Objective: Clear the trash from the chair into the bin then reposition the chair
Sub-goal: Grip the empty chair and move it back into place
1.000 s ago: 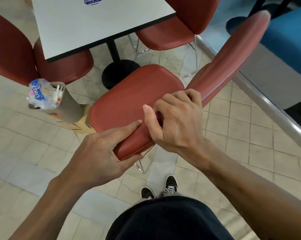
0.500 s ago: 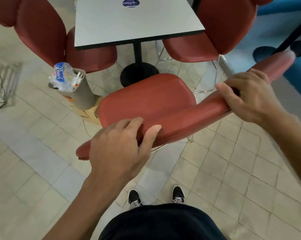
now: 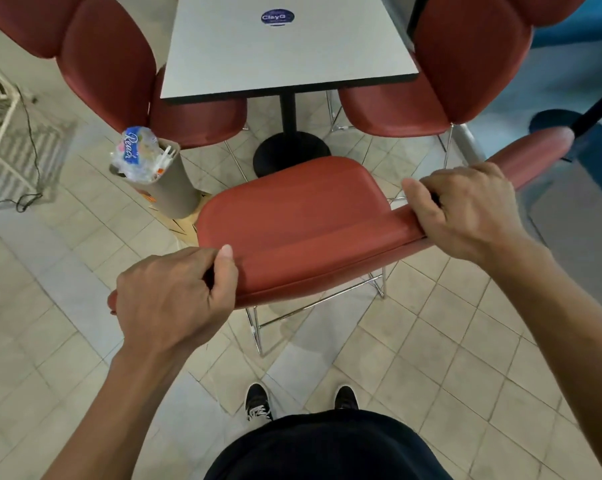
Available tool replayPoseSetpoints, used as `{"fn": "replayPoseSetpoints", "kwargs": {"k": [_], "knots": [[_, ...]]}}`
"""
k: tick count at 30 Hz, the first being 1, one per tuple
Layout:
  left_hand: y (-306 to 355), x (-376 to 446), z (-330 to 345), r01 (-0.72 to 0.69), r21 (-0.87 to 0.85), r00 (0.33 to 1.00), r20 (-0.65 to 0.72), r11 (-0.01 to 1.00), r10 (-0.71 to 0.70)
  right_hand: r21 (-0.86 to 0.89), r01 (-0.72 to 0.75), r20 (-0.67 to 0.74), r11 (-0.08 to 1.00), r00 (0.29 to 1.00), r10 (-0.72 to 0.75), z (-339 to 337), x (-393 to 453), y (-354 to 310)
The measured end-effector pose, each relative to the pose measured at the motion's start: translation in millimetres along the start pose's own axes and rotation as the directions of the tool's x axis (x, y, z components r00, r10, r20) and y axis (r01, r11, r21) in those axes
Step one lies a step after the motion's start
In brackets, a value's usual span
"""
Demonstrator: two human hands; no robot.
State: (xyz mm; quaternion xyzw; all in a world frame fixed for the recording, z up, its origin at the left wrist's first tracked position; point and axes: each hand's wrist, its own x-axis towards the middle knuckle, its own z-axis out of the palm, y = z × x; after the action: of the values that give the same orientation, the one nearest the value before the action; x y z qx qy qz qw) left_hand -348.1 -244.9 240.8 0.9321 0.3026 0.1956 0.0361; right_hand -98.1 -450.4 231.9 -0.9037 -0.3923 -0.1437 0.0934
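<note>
Hands: left hand (image 3: 169, 292) and right hand (image 3: 465, 209) clench chair (image 3: 292, 220) backrest ends; table (image 3: 285, 50) lies straight ahead.

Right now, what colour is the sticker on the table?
Dark blue with white lettering: the sticker on the table, head view.

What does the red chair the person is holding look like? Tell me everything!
The chair has a smooth red padded seat and backrest, like leather, on thin shiny metal legs. Its seat is bare. The left hand and right hand grip the top of its backrest. It stands on the tiled floor, facing the table, beside the bin.
</note>
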Motion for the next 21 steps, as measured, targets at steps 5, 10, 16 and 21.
{"fn": "replayPoseSetpoints", "kwargs": {"k": [5,10,16,21], "knots": [[-9,6,4,-0.052,-0.006,0.997,-0.056,0.999,0.052,0.026,-0.019,-0.043,0.999,0.999,0.020,1,1,-7],[-29,11,4,-0.098,-0.025,0.992,-0.086,0.995,0.096,0.028,-0.038,-0.067,0.999,0.997,0.040,1,-4,-22],[-59,9,5,-0.073,-0.071,0.991,-0.115,0.995,0.065,0.053,-0.039,0.046,0.998,0.998,0.036,-4,-19,-46],[5,-16,19,-0.066,0.036,0.973,-0.219,0.997,0.072,0.109,0.019,0.141,0.994,0.989,-0.034,-20,-6,-22]]}}
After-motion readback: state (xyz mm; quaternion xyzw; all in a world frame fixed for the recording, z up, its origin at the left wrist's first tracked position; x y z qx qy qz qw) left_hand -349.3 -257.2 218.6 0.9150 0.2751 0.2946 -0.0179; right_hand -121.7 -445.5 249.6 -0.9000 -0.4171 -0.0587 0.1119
